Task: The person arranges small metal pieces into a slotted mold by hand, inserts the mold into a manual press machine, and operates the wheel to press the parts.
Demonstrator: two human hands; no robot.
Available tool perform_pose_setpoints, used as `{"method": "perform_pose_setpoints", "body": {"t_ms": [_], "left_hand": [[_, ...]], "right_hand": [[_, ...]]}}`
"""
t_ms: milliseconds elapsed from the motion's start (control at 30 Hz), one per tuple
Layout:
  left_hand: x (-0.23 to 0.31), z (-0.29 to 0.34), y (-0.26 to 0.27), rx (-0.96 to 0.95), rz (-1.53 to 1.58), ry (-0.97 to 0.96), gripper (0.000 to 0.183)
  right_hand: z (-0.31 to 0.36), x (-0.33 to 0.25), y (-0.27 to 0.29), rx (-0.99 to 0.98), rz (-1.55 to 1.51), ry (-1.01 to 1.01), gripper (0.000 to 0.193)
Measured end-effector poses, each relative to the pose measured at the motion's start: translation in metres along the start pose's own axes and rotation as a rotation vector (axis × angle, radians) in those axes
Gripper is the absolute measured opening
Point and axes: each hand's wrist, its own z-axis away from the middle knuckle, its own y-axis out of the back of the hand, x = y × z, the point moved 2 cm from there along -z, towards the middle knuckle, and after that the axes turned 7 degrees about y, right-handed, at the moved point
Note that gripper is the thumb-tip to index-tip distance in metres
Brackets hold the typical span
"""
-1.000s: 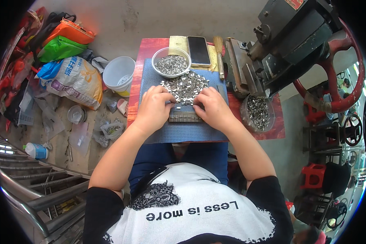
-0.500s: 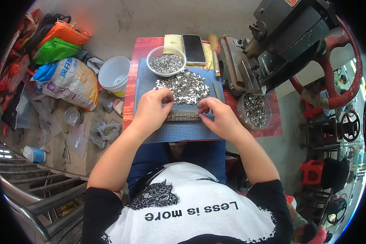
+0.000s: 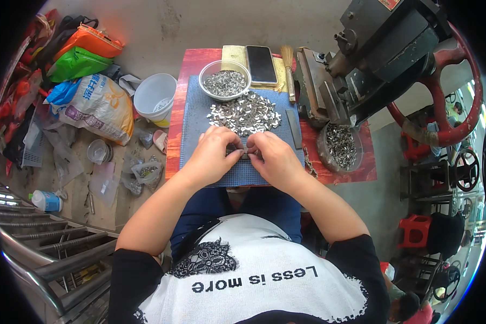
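Note:
My left hand (image 3: 213, 155) and my right hand (image 3: 274, 158) nearly meet over the near half of a blue textured mat (image 3: 195, 114). Thumb and forefinger are pinched together on each hand. What the fingertips hold is too small and covered to name. The slotted metal bar that lay between the hands earlier is now mostly hidden under them. Just beyond my fingers spreads a loose pile of small metal pieces (image 3: 245, 114). A clear round bowl (image 3: 221, 99) of similar pieces stands behind it. Right of the pile lies a flat grey metal strip (image 3: 294, 128).
A phone (image 3: 261, 65) and a straw brush (image 3: 288, 66) lie at the table's far side. On the right, a tub (image 3: 323, 153) of metal pieces sits beside a heavy press (image 3: 386, 59) with a red handwheel (image 3: 476, 100). A white bucket (image 3: 144, 100) and sacks (image 3: 100, 108) are left.
Both hands have come together over the bar, the left moving right and the right moving left. Their fingers now cover most of it. The whole view has shifted slightly.

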Motion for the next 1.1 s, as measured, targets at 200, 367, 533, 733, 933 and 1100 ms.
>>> {"method": "perform_pose_setpoints", "body": {"t_ms": [200,367,533,733,933,1100], "left_hand": [[0.003,-0.001,-0.003,0.001,-0.08,-0.063,0.012],[0.003,-0.004,0.0,-0.072,-0.003,0.066,0.012],[-0.004,-0.003,0.012,0.169,0.059,0.05,0.012],[-0.02,-0.002,0.037,0.266,0.055,0.191,0.015],[-0.033,0.006,0.035,0.273,-0.043,0.236,0.014],[-0.037,0.004,0.036,0.301,-0.089,0.214,0.014]], "right_hand": [[0.003,-0.004,0.0,0.039,0.051,-0.01,0.023],[0.0,0.006,0.011,0.105,-0.064,-0.221,0.014],[-0.009,0.023,0.011,0.149,0.052,-0.105,0.011],[-0.026,0.028,-0.009,0.051,0.167,0.003,0.014],[-0.033,0.03,-0.019,-0.039,0.221,-0.041,0.011],[-0.032,0.034,-0.023,-0.006,0.195,-0.023,0.01]]}}
